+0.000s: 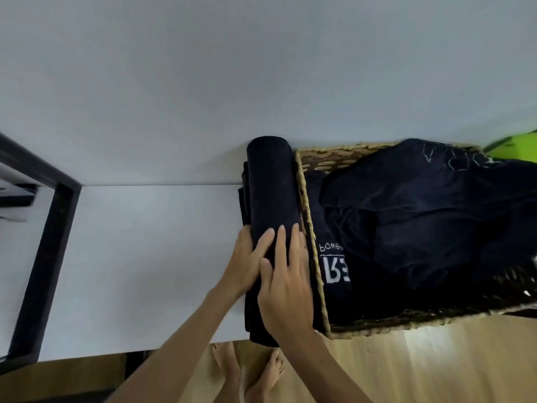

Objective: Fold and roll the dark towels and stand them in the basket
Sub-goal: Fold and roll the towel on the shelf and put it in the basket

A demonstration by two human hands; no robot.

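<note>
**Towel roll at basket edge: soft load, hold it by the body**

White tabletop [151, 257] against a pale wall, wood floor below, black frame [43, 257] at left.

Head view: long dark navy rolled towel [271, 184] lies on the table, running away from the person, just beside the left wall of the woven wicker basket [312, 228]; whether they touch I can't tell. Its near part looks flatter, possibly not fully rolled. Left hand [247, 257] lies on the roll's near section, fingers straight, pressing rather than clamping. Right hand [286, 286] overlaps it, fingers flat on the cloth. Neither hand closes round anything. Basket holds a loose heap of dark cloth [421, 213], one piece with white lettering. Green object [514, 146] at far right.

Handling, my read: light, limp, grippy fabric, nothing fragile. Roll will unwind if released. Wrap both hands round the middle, loose edge pinned under the palm, then upend it. The heap leaves little standing room.
</note>
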